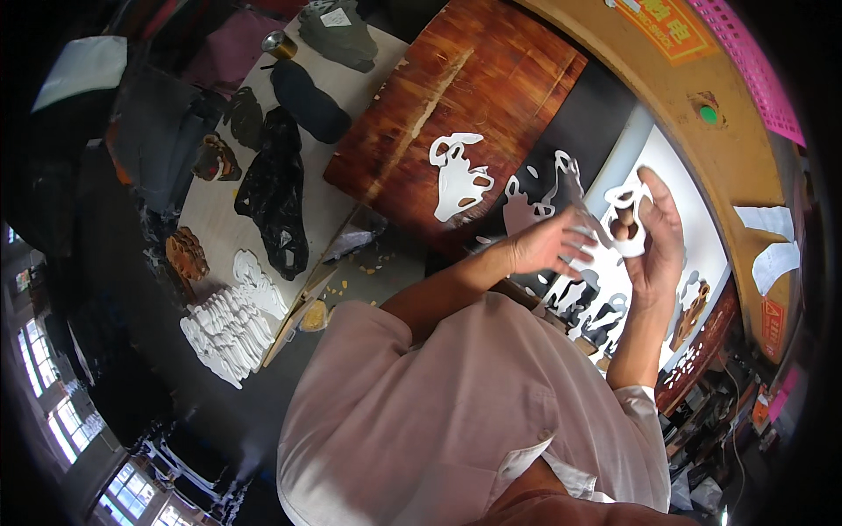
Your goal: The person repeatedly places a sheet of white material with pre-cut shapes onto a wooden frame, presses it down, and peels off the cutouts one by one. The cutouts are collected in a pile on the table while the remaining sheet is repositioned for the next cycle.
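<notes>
As the pale short-sleeved shirt (456,412) fills six o'clock closest to us, watch the two bare hands, both at about three o'clock. Here's the left hand (553,245), fingers spread loosely, slightly blurred; whether its fingertips touch anything, I cannot tell. Just beyond it, the right hand (660,232) has thumb and fingers pinched on a thin white cutout with open loops (638,233), raised between two and three o'clock. Beneath them, toward four o'clock, more white cutouts and scraps (599,302) lie crowded together. Look to one o'clock: a second flat white cutout (456,186) rests alone on a reddish-brown wooden board (517,61). Round at eight o'clock sits an overlapping pile of white pieces (228,329) on a pale grey table (215,210), with a crumpled black plastic bag (276,193) at ten and, farther off at eleven, a gold-coloured metal can (279,46). Away at two o'clock, a mustard-yellow curved frame (745,175) carries a round green button (709,114), with bright pink mesh (754,66) behind!
</notes>
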Tool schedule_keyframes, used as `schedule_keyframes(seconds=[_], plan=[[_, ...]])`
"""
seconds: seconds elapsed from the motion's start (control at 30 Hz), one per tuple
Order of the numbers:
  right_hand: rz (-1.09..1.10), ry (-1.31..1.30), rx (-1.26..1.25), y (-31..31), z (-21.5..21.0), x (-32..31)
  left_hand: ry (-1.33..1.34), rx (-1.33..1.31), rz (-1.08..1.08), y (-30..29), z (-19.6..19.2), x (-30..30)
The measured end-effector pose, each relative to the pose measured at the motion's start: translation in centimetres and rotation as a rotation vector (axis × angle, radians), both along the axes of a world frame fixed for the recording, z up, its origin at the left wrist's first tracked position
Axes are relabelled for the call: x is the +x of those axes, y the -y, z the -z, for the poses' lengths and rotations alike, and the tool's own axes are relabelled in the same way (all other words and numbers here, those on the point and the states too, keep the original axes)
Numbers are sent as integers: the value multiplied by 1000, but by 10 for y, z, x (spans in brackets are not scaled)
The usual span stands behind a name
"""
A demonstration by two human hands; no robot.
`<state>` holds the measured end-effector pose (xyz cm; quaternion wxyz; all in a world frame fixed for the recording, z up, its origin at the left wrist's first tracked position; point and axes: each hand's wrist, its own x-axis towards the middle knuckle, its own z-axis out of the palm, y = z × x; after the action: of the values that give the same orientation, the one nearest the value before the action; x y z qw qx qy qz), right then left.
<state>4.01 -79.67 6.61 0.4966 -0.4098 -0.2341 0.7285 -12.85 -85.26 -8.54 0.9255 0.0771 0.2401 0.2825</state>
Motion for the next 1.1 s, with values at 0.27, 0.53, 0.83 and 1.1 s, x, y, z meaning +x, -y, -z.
schedule_keyframes(seconds=[0.27, 0.53, 0.83, 1.1], plan=[[-217, -260, 229, -63, -13, -90, 103, 73, -746, -43, -26, -141], [-370, 494, 370, -142, 81, -205, -1348, 403, -871, 14, -63, -275], [-674, 1197, 539, -62, 170, -187, -1889, 877, -495, 43, 4, -178], [-586, 590, 263, -31, 137, -149, -1546, 1026, -335, -11, -8, -152]])
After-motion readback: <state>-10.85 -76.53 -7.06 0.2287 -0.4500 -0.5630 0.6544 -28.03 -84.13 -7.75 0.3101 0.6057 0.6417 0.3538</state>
